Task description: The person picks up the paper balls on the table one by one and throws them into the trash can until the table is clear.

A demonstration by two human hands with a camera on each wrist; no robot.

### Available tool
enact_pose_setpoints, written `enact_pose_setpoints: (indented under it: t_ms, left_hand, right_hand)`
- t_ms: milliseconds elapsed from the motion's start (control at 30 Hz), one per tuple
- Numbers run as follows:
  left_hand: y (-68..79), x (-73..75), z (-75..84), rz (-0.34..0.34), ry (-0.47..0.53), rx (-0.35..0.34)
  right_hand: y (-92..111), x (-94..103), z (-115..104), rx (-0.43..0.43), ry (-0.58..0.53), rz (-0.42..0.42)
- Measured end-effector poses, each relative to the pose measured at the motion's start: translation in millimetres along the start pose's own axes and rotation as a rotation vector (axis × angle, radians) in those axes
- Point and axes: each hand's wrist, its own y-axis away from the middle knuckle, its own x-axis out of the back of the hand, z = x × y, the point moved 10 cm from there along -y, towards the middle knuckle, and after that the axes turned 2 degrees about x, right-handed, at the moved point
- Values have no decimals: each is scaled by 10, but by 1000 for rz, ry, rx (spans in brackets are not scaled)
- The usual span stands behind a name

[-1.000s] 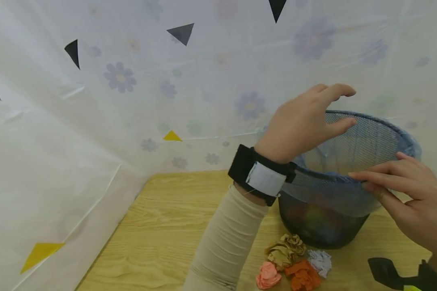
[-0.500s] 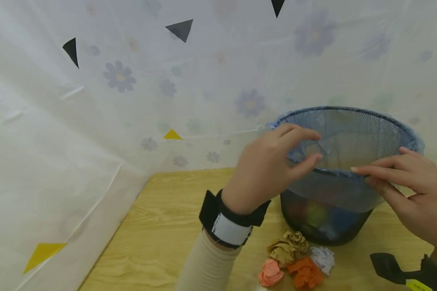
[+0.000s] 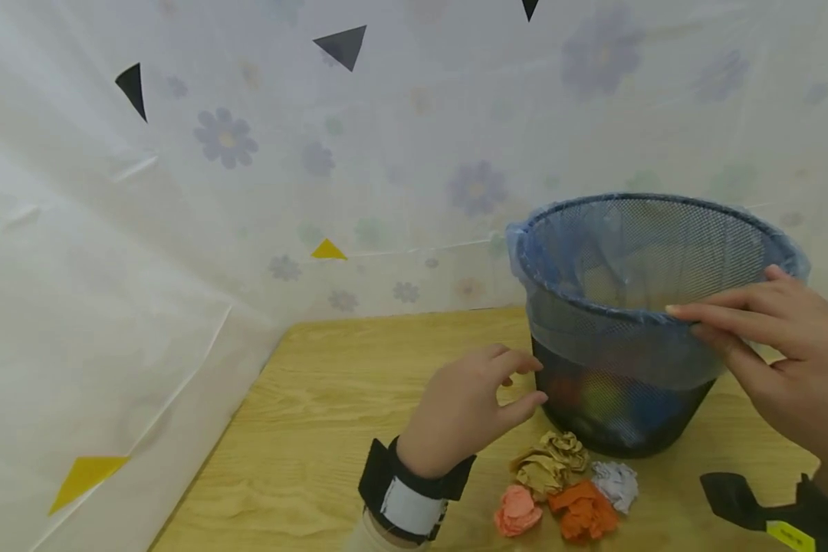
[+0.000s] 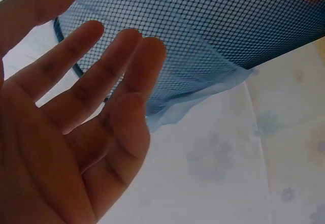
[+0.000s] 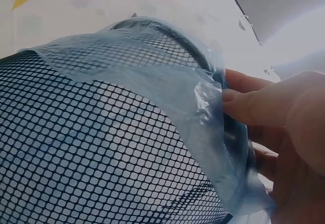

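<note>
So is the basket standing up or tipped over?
Standing up: the mesh basket sits on its base on the table, its opening facing up.

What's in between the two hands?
In the head view, the black mesh bin with its blue liner stands between the left hand and the right hand.

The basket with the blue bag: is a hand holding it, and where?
Yes, the right hand pinches the basket by its rim, on the near right side, through the blue bag folded over it. The left hand holds nothing.
</note>
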Motion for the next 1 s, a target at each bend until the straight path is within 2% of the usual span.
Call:
enact_pose_setpoints:
  t_ms: [67,233,333,433,533,600,667,833,1000]
  left_hand:
    - [29,-196,-10,-98,-44,29]
    - [108,-803,-80,-423,-150,134]
    - [162,-1057,-92,-529,-181,170]
    - [201,-1215,-66,-565,-199,167]
    - [242,-1320,-64,-599,-182,193]
    - [270,-1362,-64,-615,-175,212]
    - [296,-1389,-63,-624,-173,227]
    - [348,-1448,-16,-625,-178,220]
    - [398,-1524,8,-630,-168,215]
  right_hand:
    - [-2,11,-22,0,17,3]
    - [-13,63,-70,22,92,41]
    - [1,70,-90,33,139,62]
    - [15,72,-129,48,160,79]
    - [22,81,-164,64,163,96]
    - [24,95,-168,64,148,126]
    - [22,78,-170,65,137,113]
    - [41,59,-164,56,118,110]
    - [69,94,-190,45,89,153]
